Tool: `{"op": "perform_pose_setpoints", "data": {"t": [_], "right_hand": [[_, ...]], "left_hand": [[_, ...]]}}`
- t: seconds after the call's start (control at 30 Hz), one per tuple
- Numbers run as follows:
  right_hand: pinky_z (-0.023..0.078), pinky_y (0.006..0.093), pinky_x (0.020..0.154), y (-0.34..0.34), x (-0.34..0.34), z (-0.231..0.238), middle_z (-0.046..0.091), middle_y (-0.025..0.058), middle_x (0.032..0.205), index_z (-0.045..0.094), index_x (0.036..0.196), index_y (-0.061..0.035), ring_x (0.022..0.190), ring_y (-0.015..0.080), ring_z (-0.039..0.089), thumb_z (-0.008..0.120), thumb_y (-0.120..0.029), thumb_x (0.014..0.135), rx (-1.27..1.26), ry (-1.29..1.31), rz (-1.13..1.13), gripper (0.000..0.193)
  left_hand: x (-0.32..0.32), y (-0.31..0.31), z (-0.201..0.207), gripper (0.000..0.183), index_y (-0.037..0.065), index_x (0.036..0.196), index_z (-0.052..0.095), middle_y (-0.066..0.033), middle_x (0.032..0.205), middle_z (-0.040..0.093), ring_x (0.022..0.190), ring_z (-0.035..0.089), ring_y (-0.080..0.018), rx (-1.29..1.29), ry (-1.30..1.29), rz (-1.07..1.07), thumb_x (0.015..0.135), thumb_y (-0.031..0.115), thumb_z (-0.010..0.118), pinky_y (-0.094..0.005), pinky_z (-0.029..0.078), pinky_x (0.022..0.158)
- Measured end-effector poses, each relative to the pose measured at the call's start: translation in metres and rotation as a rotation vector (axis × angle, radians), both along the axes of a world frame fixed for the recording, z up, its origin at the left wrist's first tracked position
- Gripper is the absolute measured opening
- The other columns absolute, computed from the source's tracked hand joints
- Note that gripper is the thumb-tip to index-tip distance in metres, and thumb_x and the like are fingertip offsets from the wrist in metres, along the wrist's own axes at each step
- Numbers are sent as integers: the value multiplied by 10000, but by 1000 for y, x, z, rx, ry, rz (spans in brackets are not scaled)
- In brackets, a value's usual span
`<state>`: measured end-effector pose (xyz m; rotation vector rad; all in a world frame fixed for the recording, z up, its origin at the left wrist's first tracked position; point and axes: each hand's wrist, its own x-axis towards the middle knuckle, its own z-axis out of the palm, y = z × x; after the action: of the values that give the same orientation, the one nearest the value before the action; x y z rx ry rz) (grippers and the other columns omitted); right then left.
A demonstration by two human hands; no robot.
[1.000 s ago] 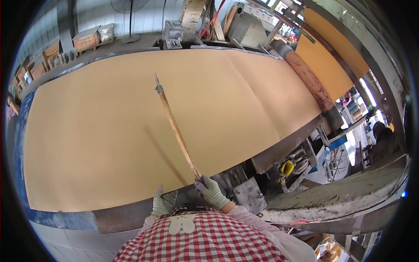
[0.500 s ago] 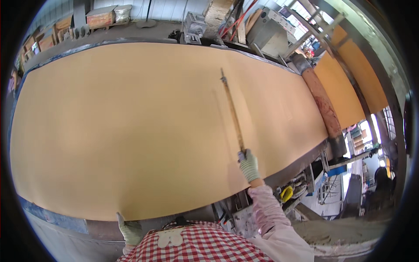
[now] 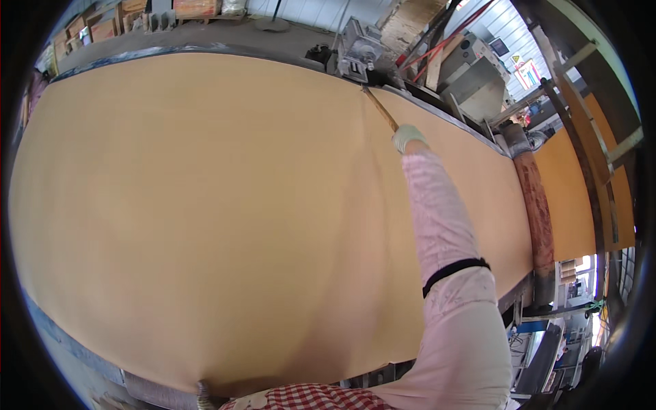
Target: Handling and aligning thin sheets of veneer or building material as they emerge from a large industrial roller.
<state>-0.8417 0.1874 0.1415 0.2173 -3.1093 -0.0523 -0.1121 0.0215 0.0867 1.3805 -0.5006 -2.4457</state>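
Near the far edge of the sheet (image 3: 205, 205), the right hand (image 3: 410, 139) is closed around one stick (image 3: 381, 109), its tip at that edge; at the near edge, the left hand (image 3: 203, 396), mostly hidden, grip indeterminable. One sheet covers the table (image 3: 75, 342): laying-out appears complete; no parted edge visible, remainder uncertain. One roller (image 3: 534, 205) at the sheet's right end.
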Motion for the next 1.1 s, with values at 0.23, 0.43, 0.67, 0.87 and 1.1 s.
{"op": "perform_pose_setpoints", "data": {"t": [0.23,0.43,0.67,0.87,1.1], "right_hand": [[484,393,499,-2,135,61,599,145,542,651,662,-3,501,292,606,544,-26,633,461,-420,308,114],[409,313,385,61,427,183,539,109,488,571,633,-11,433,203,566,520,-63,687,330,-890,22,90],[452,314,511,141,754,230,609,157,763,521,1051,-35,618,187,568,497,-111,830,571,-1125,-262,234],[402,258,474,216,848,257,558,40,631,580,901,-10,546,107,522,635,-177,757,-67,-1213,-240,228],[335,233,422,201,768,183,447,-34,591,510,819,-35,476,51,404,588,-67,777,-871,-610,-296,94]], "left_hand": [[66,-62,-13,472,51,1169,490,-71,1119,549,1030,518,-213,-211,50,172,827,366,572,-369,428,870],[129,-128,-76,419,44,1152,510,-71,1090,564,1009,526,-224,-259,79,312,845,325,557,-378,435,862],[154,-246,-161,351,19,1061,541,-95,1049,589,984,545,-256,-226,97,396,882,317,492,-386,451,837],[186,-291,-82,452,-16,1119,497,-144,1049,586,997,547,-293,-411,-480,614,806,289,616,-390,444,856],[134,-55,-4,486,6,1090,513,-132,1007,555,905,534,-242,-376,90,-340,785,376,593,-366,426,814]]}}
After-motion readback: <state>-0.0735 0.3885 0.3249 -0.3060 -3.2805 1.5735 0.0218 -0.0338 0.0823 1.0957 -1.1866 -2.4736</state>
